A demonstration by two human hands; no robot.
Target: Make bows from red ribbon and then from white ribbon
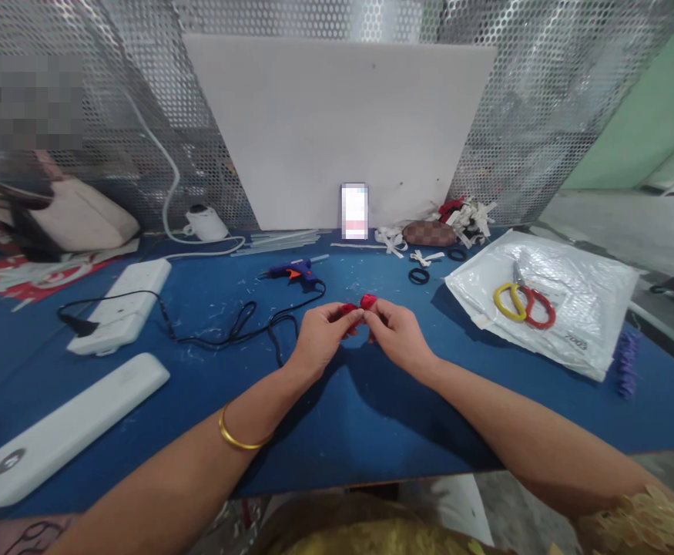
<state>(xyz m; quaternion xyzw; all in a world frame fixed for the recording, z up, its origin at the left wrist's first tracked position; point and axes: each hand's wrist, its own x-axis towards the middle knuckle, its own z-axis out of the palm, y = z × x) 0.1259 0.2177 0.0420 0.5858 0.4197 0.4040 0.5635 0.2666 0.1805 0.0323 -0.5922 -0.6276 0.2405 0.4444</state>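
A small red piece of folded fabric [367, 302], perhaps ribbon, is pinched between both hands above the middle of the blue table. My left hand [320, 336] grips its left part with thumb and fingers. On the other side, my right hand [397, 333] closes on the right part, and the fingertips of both hands meet. Fingers cover much of the fabric, so its full shape is hidden. Just beyond my left hand lies a blue glue gun [295, 271] with an orange trigger, its black cord running left.
Scissors [524, 304] with yellow and red handles rest on a white plastic mailer [568, 270] at right. Black rings [418, 276], ribbon scraps [469, 220] and a lit phone [354, 212] are at the back. A power strip [122, 304] and a long white device [76, 428] occupy the left.
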